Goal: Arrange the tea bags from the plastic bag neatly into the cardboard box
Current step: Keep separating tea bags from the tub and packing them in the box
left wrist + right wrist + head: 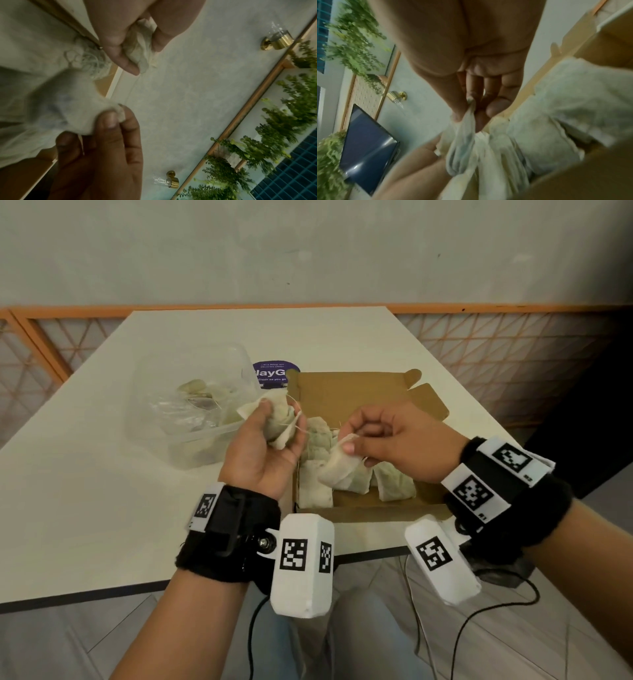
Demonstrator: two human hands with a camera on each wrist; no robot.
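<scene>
My left hand (270,436) is raised over the box's left edge, palm up, and grips a bunch of tea bags (279,419) with loose strings. In the left wrist view that bunch (140,46) shows between its thumb and fingers. My right hand (352,445) pinches one pale tea bag (337,465) by its top edge above the open cardboard box (346,395); the pinch (468,112) also shows in the right wrist view. Several tea bags (394,482) lie in the box's near half. The plastic bag (191,405) with more tea bags sits to the left.
The plastic bag lies inside a clear plastic tub (205,453) left of the box. A purple round sticker (274,373) is on the white table (85,491) behind them. The box's lid flap (426,402) stands open at the far right. Cables hang below the table's near edge.
</scene>
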